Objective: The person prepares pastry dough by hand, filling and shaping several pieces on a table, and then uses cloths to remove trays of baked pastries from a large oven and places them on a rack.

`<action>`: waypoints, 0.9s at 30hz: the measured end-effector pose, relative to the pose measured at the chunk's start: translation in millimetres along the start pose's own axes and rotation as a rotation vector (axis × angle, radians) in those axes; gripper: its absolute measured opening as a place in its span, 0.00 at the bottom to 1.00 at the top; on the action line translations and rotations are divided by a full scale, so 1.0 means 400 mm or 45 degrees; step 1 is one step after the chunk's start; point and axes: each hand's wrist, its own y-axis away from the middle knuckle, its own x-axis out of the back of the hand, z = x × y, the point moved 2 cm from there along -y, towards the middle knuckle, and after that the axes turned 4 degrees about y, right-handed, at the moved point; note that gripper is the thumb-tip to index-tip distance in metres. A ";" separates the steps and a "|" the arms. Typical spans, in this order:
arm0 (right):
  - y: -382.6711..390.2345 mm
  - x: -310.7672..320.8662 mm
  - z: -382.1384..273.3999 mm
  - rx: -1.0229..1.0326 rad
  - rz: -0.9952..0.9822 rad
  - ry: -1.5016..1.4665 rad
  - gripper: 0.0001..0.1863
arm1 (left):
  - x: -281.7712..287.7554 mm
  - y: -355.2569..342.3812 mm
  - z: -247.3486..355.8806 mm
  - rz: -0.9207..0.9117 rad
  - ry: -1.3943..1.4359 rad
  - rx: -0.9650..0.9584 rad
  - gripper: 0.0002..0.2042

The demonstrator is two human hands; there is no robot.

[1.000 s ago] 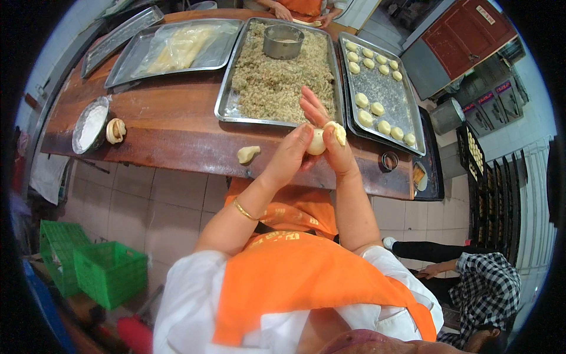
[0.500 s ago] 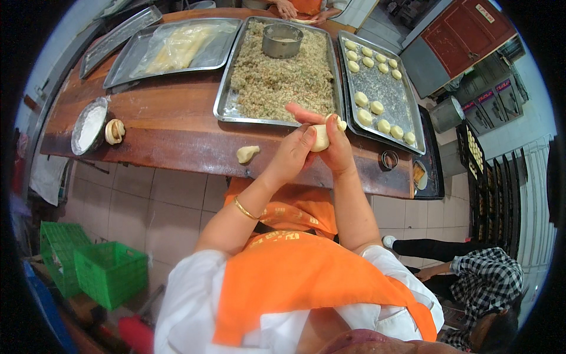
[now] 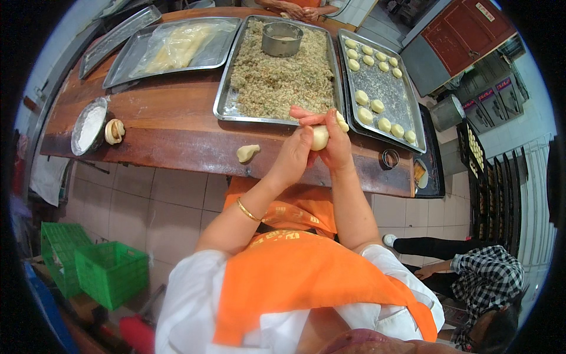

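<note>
A pale, smooth dough ball [image 3: 319,138] is cupped between my two hands above the table's near edge. My left hand [image 3: 294,154] closes round its left side, thumb on top. Against its right side presses my right hand [image 3: 338,150], with a smaller bit of dough [image 3: 342,122] showing at its fingers. The underside of the ball is hidden by my palms. On the wood to the left of my hands lies a loose dough piece [image 3: 248,153]. Just beyond them is a metal tray of crumbly filling [image 3: 283,82], with a metal ring [image 3: 282,40] standing in it.
Rounded dough pieces sit on a floured tray [image 3: 386,85] at the right, near a small ring cutter [image 3: 390,159]. Farther left are a bowl of flour [image 3: 91,128], a coiled dough piece [image 3: 114,131] and a plastic-covered dough sheet [image 3: 180,47]. A co-worker's hands [image 3: 300,12] are across the table.
My hands have shifted very slightly round the dough ball, which stays between them. Across the table, the co-worker's hands have moved a little farther back.
</note>
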 end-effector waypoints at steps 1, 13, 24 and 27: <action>-0.003 0.002 0.006 -0.029 0.018 -0.004 0.36 | -0.031 -0.009 -0.019 0.209 -0.136 -0.247 0.22; 0.003 0.030 0.036 -0.034 -0.043 0.032 0.35 | -0.018 0.008 -0.013 0.073 -0.060 -0.043 0.21; 0.006 0.001 0.011 -0.015 0.197 0.481 0.25 | 0.014 0.003 -0.029 0.070 0.056 -0.050 0.19; 0.005 0.023 -0.045 -0.170 0.318 0.953 0.14 | 0.028 0.000 -0.047 0.112 0.413 0.117 0.19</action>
